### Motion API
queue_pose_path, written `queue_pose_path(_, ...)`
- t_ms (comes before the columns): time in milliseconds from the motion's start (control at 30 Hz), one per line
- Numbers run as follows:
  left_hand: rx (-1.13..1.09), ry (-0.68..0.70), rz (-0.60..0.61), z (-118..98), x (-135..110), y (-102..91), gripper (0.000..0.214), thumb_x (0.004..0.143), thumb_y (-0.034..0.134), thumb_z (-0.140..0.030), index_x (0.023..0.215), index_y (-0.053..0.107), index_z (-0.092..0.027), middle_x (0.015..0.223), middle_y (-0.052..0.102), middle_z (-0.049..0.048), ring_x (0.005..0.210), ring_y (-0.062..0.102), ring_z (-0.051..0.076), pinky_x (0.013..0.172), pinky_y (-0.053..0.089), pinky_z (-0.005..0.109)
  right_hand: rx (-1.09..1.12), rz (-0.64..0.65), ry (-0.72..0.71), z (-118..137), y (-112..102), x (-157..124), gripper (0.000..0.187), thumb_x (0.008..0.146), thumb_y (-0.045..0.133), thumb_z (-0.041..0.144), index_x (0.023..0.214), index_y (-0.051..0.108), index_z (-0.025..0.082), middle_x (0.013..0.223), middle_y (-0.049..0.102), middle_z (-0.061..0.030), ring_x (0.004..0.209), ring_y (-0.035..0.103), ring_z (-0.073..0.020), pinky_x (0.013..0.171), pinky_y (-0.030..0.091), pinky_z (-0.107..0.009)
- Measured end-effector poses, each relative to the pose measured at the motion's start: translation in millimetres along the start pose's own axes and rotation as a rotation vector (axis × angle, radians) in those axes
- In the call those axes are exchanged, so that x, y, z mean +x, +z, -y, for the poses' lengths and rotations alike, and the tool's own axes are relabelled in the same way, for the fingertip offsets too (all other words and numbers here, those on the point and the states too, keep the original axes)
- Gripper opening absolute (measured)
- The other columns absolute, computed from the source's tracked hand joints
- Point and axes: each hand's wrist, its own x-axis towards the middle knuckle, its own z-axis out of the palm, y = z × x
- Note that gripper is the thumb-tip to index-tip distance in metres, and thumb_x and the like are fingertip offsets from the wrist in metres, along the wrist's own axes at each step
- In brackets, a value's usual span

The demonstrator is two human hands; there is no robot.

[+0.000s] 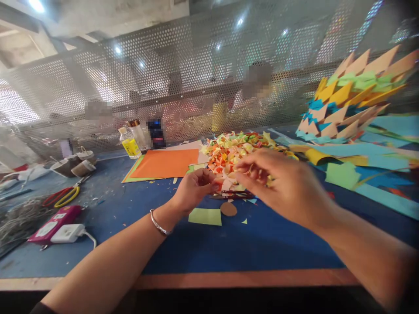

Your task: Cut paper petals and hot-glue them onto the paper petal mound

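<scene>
A person's two bare hands meet over a blue desk (pixel 242 244), before a heap of small colourful paper pieces (pixel 225 152). The left hand (pixel 191 189), a silver bangle (pixel 159 223) at its wrist, has its fingers curled in, thumb near the fingertips. The right hand (pixel 281 187) reaches in opposite, fingers bent and slightly parted from the thumb. From here I cannot tell whether either has hold of a scrap. Just below the heap lie a brown disc (pixel 228 209) and a pale green paper strip (pixel 205 216); orange sheets (pixel 166 163) rest beyond the left hand.
</scene>
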Motion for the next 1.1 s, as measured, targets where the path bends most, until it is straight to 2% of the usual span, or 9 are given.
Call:
queue_pose_path(67, -0.022, 0.003, 0.010, 0, 0, -0.1, 0.030, 0.066, 0.083, -0.028, 0.074, 0.057, -0.013, 0.066, 0.062, -0.0016, 0.061, 0.057, 0.008, 0.061, 0.044, 0.023, -0.002, 0.081, -0.017, -4, 10, 1, 0.023, 0.090, 0.060, 0.037, 0.096, 0.065, 0.015, 0.090, 0.067, -0.0067, 0.079, 0.063, -0.0179, 0.071, 0.051, -0.031)
queue_pose_path(200, -0.027, 0.011, 0.018, 1, 1, 1.1, 0.030, 0.067, 0.082, -0.029, 0.073, 0.057, -0.013, 0.064, 0.061, -0.0027, 0.058, 0.056, 0.006, 0.059, 0.044, 0.022, 0.035, 0.185, -0.026, -10, 28, -1, 0.017, 0.090, 0.059, 0.032, 0.094, 0.066, 0.016, 0.086, 0.065, -0.0067, 0.075, 0.060, -0.0180, 0.066, 0.047, -0.029)
queue_pose_path(367, -0.063, -0.063, 0.010, -3, -2, 4.4, 0.026, 0.066, 0.082, -0.024, 0.074, 0.060, -0.012, 0.067, 0.063, -0.0015, 0.061, 0.059, 0.007, 0.063, 0.048, 0.023, 0.086, 0.145, -0.091, -11, 32, -3, 0.018, 0.094, 0.051, 0.022, 0.082, 0.064, 0.017, 0.074, 0.060, -0.0037, 0.070, 0.057, -0.0162, 0.065, 0.043, -0.028)
queue_pose_path(567, -0.192, -0.136, 0.029, -11, -5, 5.1, 0.023, 0.061, 0.077, -0.011, 0.081, 0.065, -0.012, 0.078, 0.066, -0.0001, 0.070, 0.065, 0.010, 0.075, 0.052, 0.027, 0.113, 0.138, -0.049, -15, 34, -4, 0.020, 0.094, 0.052, 0.025, 0.082, 0.065, 0.017, 0.071, 0.058, -0.0028, 0.066, 0.054, -0.0154, 0.061, 0.041, -0.028)
queue_pose_path(667, -0.159, -0.119, 0.048, -9, -4, 5.2, 0.026, 0.060, 0.080, -0.011, 0.081, 0.064, -0.012, 0.077, 0.068, 0.0006, 0.071, 0.067, 0.012, 0.076, 0.053, 0.028, 0.151, 0.138, -0.023, -17, 36, -4, 0.020, 0.093, 0.053, 0.026, 0.082, 0.066, 0.017, 0.071, 0.059, -0.0029, 0.067, 0.055, -0.0154, 0.061, 0.041, -0.028)
queue_pose_path(800, -0.078, -0.066, 0.050, -6, -4, 5.4, 0.024, 0.067, 0.080, -0.020, 0.080, 0.062, -0.012, 0.073, 0.068, 0.0013, 0.068, 0.066, 0.011, 0.071, 0.053, 0.026, 0.231, 0.153, 0.036, -18, 38, -5, 0.021, 0.093, 0.055, 0.028, 0.082, 0.068, 0.017, 0.072, 0.062, -0.0027, 0.066, 0.056, -0.0143, 0.061, 0.042, -0.028)
queue_pose_path(1000, 0.022, 0.017, 0.025, -5, -2, 3.3, 0.021, 0.072, 0.078, -0.024, 0.078, 0.062, -0.013, 0.070, 0.065, -0.0008, 0.062, 0.062, 0.008, 0.066, 0.051, 0.024, 0.333, 0.199, 0.101, -20, 39, -6, 0.030, 0.096, 0.050, 0.037, 0.081, 0.068, 0.018, 0.072, 0.063, -0.0025, 0.065, 0.057, -0.0133, 0.060, 0.044, -0.026)
queue_pose_path(1100, 0.054, 0.041, 0.018, -4, -2, 3.0, 0.020, 0.073, 0.077, -0.025, 0.078, 0.061, -0.013, 0.069, 0.063, -0.0017, 0.061, 0.060, 0.007, 0.064, 0.051, 0.023, 0.384, 0.208, 0.128, -20, 40, -6, 0.027, 0.094, 0.053, 0.038, 0.083, 0.069, 0.019, 0.074, 0.065, -0.0020, 0.064, 0.058, -0.0128, 0.058, 0.044, -0.025)
